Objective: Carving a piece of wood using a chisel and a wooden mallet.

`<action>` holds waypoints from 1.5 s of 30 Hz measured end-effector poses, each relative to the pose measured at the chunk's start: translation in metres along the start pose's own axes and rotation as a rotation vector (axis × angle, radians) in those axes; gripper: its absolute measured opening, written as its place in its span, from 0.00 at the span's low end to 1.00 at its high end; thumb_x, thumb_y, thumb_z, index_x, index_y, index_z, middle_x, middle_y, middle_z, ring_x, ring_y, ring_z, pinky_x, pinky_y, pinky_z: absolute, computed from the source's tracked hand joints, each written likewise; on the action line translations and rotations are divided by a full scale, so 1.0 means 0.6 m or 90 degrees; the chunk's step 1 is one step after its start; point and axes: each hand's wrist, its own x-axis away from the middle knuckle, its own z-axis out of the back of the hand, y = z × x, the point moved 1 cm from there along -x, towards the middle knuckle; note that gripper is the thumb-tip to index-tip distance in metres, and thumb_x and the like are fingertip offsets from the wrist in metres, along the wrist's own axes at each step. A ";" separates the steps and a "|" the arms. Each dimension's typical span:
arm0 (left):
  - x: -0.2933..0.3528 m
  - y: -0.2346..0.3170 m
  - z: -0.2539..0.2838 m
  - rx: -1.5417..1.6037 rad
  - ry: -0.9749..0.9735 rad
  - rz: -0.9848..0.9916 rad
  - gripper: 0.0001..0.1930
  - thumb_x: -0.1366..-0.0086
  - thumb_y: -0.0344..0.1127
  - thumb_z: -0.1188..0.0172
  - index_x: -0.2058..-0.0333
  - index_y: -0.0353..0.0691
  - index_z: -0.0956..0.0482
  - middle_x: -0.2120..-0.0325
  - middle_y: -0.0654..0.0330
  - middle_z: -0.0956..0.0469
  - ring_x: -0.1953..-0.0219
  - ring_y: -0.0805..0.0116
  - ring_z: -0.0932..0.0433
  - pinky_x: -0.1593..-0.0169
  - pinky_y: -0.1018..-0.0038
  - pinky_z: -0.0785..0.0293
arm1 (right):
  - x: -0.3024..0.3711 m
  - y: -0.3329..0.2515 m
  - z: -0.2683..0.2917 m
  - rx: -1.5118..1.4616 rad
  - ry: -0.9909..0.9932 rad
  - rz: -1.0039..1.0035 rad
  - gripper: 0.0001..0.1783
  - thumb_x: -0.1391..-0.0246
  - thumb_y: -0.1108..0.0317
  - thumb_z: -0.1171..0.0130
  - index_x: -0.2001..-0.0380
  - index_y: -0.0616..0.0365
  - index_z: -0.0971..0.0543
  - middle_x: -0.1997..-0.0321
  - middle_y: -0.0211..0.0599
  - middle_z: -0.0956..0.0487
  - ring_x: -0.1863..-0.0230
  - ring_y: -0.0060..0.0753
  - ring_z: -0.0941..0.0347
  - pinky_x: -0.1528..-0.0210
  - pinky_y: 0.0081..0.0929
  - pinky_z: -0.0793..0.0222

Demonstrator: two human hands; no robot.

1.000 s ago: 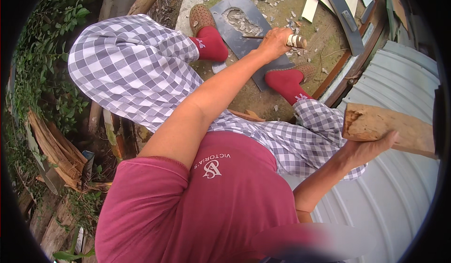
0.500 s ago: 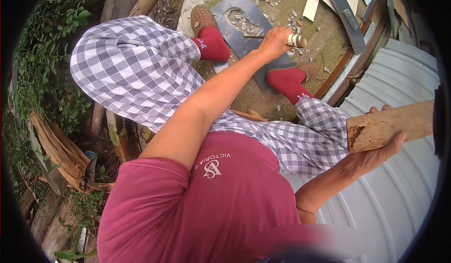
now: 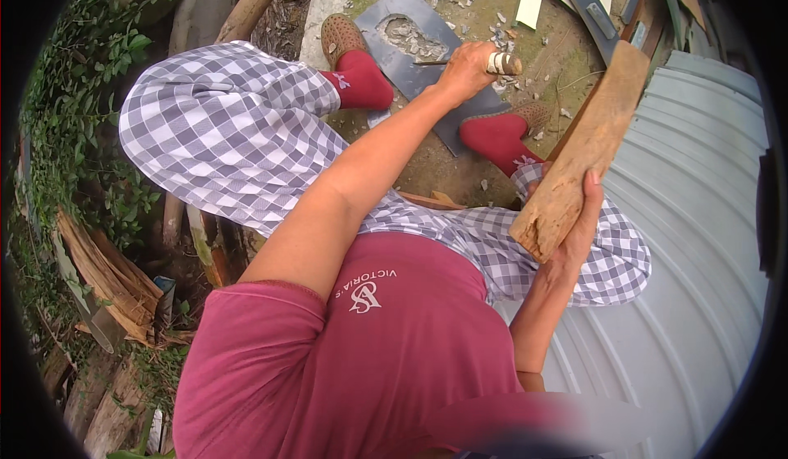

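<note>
The left hand [image 3: 468, 69] is gripping a thin metal tool [image 3: 503, 63] with a pale-wrapped handle over a dark slab [image 3: 427, 16], where a ragged hole [image 3: 402, 35] is exposing grey rubble. The right hand [image 3: 584, 221] is holding a long wooden block [image 3: 587, 143] at a slant, its worn end facing the person. Red-socked feet [image 3: 365, 82] are flanking the slab, and pale ribbed sheeting [image 3: 673, 295] is lying to the right
</note>
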 end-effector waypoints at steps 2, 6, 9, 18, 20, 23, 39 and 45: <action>0.002 -0.002 -0.002 -0.015 -0.005 0.020 0.12 0.53 0.30 0.37 0.69 0.39 0.29 0.69 0.51 0.25 0.64 0.47 0.28 0.58 0.58 0.32 | -0.004 -0.068 0.010 -0.007 0.024 0.215 0.32 0.47 0.51 0.43 0.50 0.66 0.37 0.64 0.49 0.25 0.72 0.41 0.24 0.72 0.27 0.22; 0.001 0.003 -0.005 0.011 -0.008 0.010 0.12 0.52 0.31 0.36 0.70 0.39 0.30 0.70 0.51 0.25 0.64 0.47 0.28 0.58 0.58 0.32 | 0.006 -0.146 0.014 0.042 0.101 0.493 0.37 0.48 0.44 0.46 0.50 0.68 0.37 0.59 0.47 0.29 0.62 0.41 0.27 0.63 0.35 0.24; 0.004 0.000 0.003 0.005 0.004 0.017 0.12 0.52 0.31 0.36 0.70 0.38 0.30 0.70 0.51 0.26 0.64 0.47 0.28 0.59 0.58 0.32 | 0.001 -0.063 -0.006 0.066 0.074 0.464 0.36 0.46 0.46 0.46 0.49 0.69 0.38 0.55 0.45 0.29 0.56 0.38 0.27 0.56 0.33 0.25; 0.012 -0.005 -0.005 -0.020 -0.012 0.002 0.13 0.52 0.33 0.35 0.70 0.39 0.29 0.70 0.51 0.26 0.63 0.46 0.28 0.59 0.57 0.32 | -0.043 0.108 0.001 0.151 -0.161 -0.018 0.25 0.42 0.54 0.47 0.50 0.63 0.32 0.61 0.36 0.25 0.64 0.26 0.25 0.65 0.24 0.25; 0.011 -0.003 0.002 -0.026 -0.008 0.018 0.12 0.51 0.33 0.35 0.70 0.40 0.29 0.70 0.51 0.26 0.63 0.47 0.28 0.59 0.58 0.33 | -0.070 0.097 0.010 0.157 -0.167 -0.014 0.26 0.42 0.54 0.47 0.49 0.64 0.33 0.59 0.37 0.26 0.62 0.26 0.26 0.62 0.24 0.27; 0.023 -0.002 -0.003 -0.034 0.016 -0.021 0.11 0.51 0.32 0.36 0.70 0.40 0.29 0.71 0.51 0.26 0.64 0.48 0.28 0.59 0.59 0.33 | -0.090 0.084 0.017 0.143 -0.156 -0.027 0.26 0.42 0.54 0.47 0.50 0.64 0.32 0.59 0.37 0.26 0.61 0.27 0.27 0.60 0.25 0.28; 0.152 -0.005 0.012 -0.095 -0.092 -0.239 0.13 0.51 0.28 0.41 0.65 0.40 0.31 0.67 0.56 0.31 0.57 0.54 0.30 0.46 0.60 0.35 | -0.097 0.116 0.030 0.034 -0.128 -0.069 0.27 0.44 0.51 0.45 0.53 0.64 0.29 0.62 0.39 0.23 0.65 0.30 0.24 0.64 0.25 0.25; 0.206 -0.036 0.012 -0.276 -0.307 -0.314 0.14 0.48 0.26 0.46 0.61 0.43 0.32 0.62 0.58 0.32 0.51 0.59 0.32 0.36 0.59 0.44 | -0.096 0.116 0.036 0.009 -0.106 -0.055 0.27 0.45 0.50 0.45 0.53 0.64 0.30 0.62 0.39 0.24 0.65 0.31 0.24 0.64 0.26 0.26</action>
